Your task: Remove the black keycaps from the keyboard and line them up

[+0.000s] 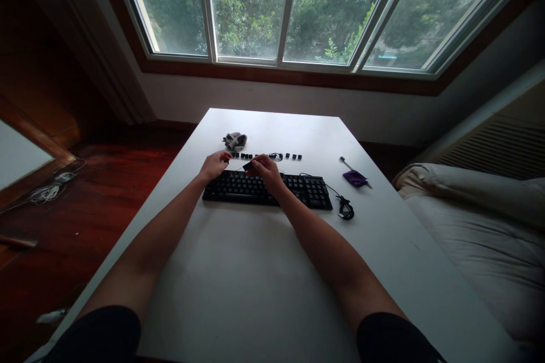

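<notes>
Keyboard [267,189] lies black across the middle of the white table [264,283], long side toward us. In the head view, our right hand [267,172] hovers over its far edge, fingertips pinched on a small black keycap [247,166]. Our left hand [214,165] curls at the far left corner; we cannot tell whether it grips anything. A row of loose keycaps [293,156] lies just behind. We judge caps are being handled singly; the next move calls for a steady, square pinch.
</notes>
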`<state>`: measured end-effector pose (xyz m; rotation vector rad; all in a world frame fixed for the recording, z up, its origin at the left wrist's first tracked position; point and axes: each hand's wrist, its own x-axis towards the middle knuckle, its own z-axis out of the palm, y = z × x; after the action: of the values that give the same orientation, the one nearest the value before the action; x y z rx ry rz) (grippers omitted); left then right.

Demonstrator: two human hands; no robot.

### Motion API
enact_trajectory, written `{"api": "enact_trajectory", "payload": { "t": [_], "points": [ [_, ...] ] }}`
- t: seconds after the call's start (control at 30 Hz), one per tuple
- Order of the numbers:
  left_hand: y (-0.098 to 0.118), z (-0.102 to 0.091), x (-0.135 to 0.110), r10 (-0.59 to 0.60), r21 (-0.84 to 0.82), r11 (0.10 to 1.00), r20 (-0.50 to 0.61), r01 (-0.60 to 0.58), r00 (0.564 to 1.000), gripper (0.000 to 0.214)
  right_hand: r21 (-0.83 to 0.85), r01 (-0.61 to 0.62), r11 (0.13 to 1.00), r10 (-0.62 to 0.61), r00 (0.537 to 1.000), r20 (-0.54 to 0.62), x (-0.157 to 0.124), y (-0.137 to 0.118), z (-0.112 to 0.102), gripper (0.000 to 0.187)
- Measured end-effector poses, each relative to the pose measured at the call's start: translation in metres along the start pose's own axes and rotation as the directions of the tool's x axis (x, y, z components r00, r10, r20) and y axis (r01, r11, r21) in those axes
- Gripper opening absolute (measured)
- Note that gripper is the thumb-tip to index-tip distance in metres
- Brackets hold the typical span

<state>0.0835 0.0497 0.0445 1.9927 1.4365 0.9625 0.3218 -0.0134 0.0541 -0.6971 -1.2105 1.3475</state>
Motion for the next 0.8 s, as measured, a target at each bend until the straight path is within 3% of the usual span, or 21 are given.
{"api": "enact_trajectory", "payload": {
  "t": [0.13,0.33,0.8],
  "points": [
    [0.002,0.001,0.017,0.127,0.289,0.949,0.013,-0.126,0.992,0.038,-0.001,-0.016,1.0,0.016,1.0,-0.007,0.0,0.001,0.0,0.038],
    [0.002,0.01,0.033,0.127,0.482,0.863,0.081,-0.151,0.989,0.035,-0.007,-0.023,1.0,0.023,0.999,-0.032,0.0,-0.002,0.0,0.04],
    [-0.006,0.017,0.04,0.075,0.535,0.833,0.144,-0.142,0.987,0.033,-0.008,-0.026,1.0,0.026,0.999,-0.034,0.0,0.0,-0.001,0.04]
  ]
}}
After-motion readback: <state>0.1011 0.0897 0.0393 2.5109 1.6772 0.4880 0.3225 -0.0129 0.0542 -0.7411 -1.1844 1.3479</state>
